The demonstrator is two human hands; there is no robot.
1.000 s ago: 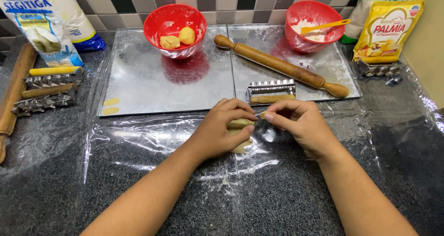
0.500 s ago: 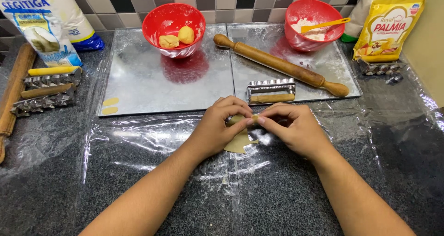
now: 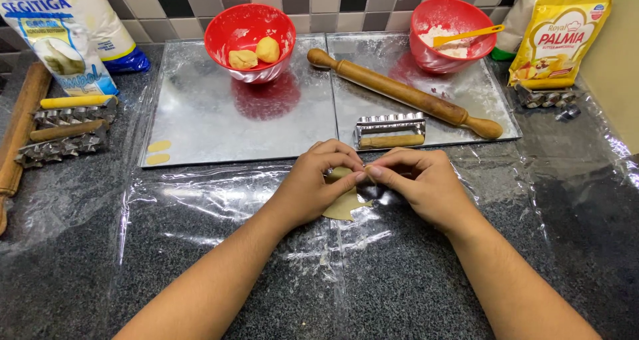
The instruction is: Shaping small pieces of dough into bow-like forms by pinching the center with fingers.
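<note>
Together, left hand [image 3: 313,187] and right hand [image 3: 419,183] pinch thin, soft yellow dough [image 3: 343,203]; crinkled plastic sheet [image 3: 200,200] beneath.

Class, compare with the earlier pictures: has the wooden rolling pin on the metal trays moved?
No. The rolling pin lies diagonally on the metal trays, from beside the red bowl toward the right tray's corner, as before.

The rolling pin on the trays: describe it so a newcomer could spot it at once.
Find the two flat metal trays at the back of the dark counter. On the right-hand tray, a long wooden rolling pin lies diagonally from between the two red bowls towards the right. Unlike the ridged metal rollers nearby, it is smooth, plain wood.
</note>
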